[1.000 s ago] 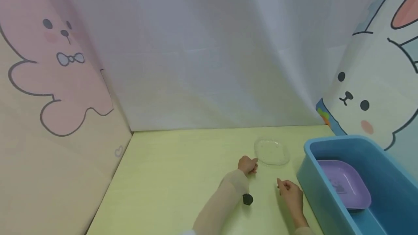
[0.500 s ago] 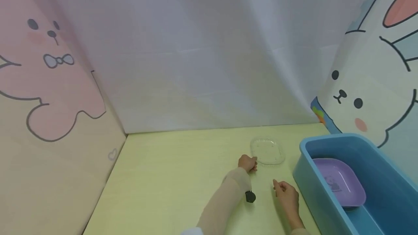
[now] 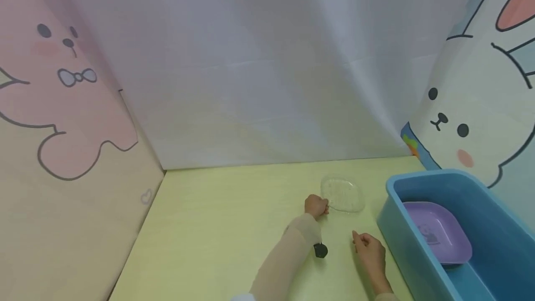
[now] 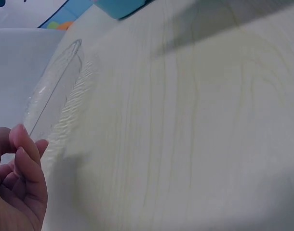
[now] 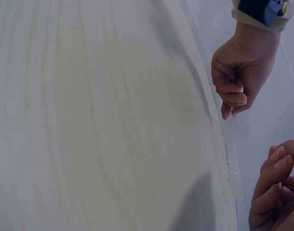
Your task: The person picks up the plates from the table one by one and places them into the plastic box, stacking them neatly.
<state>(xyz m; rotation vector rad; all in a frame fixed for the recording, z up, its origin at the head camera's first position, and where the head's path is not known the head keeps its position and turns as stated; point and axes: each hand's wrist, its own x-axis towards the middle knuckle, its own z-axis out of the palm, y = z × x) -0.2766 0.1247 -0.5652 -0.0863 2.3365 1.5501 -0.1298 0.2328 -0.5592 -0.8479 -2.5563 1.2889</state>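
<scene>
A clear plastic tray [image 3: 343, 194] with rounded corners and ribbed sides sits toward the far right of the table. My left hand [image 3: 316, 206] pinches its near left corner between thumb and fingers. In the left wrist view the tray [image 4: 60, 96] stretches away from the fingertips, its rim catching light. My right hand [image 3: 371, 255] is held above the table between the tray and the blue tub, fingers loosely curled around nothing. The right wrist view shows both the left hand [image 5: 243, 72] on the tray's edge and the right hand [image 5: 279, 187] apart from it.
A deep blue tub [image 3: 422, 250] stands along the right side, with a purple dish [image 3: 443, 236] inside it; something dark shows beneath the dish. A white cloth [image 3: 271, 68] closes off the back of the pale yellow table [image 3: 217, 226]. Printed cartoon panels flank both sides.
The head view has turned slightly. My left hand has come a little to the right and forward, onto the tray's corner. My right hand stays nearly still.
</scene>
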